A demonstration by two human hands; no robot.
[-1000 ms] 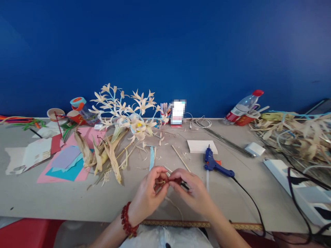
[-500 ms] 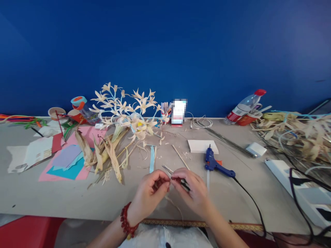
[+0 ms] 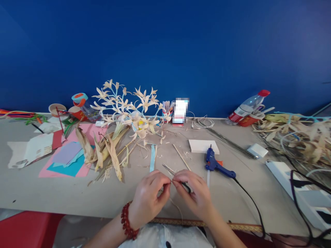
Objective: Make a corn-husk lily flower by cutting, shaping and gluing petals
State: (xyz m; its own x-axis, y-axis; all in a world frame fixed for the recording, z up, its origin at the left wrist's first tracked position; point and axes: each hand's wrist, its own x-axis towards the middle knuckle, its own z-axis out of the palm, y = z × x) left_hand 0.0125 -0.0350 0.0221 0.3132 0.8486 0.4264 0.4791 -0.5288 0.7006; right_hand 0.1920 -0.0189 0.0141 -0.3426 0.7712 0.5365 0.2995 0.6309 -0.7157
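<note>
My left hand [image 3: 152, 193], with a red bead bracelet [image 3: 127, 220] at its wrist, is closed in a pinch at the table's near middle. My right hand [image 3: 192, 193] pinches too, its fingertips meeting those of the left. A thin pale strand [image 3: 177, 206] trails from the fingers and hangs toward the table edge; its upper end is hidden between the fingertips. Beneath the right hand lies a pair of scissors [image 3: 168, 168], blades pointing away, mostly covered. A light blue paper strip [image 3: 152, 158] and a thin pale stick [image 3: 181, 157] lie just beyond the hands.
A blue glue gun [image 3: 216, 163] rests by a white block [image 3: 200, 146]. Pale husk flowers [image 3: 144, 103] stand behind dried corn husks [image 3: 113, 156] and coloured paper [image 3: 66, 153]. A phone [image 3: 180, 110], tilted bottle [image 3: 243, 108], wires [image 3: 230, 141] and power strip [image 3: 284, 186] are also there.
My left hand has rolled over so its back faces up more, fingers still pinched. The fingertips of both hands stay together; the view has shifted slightly.
</note>
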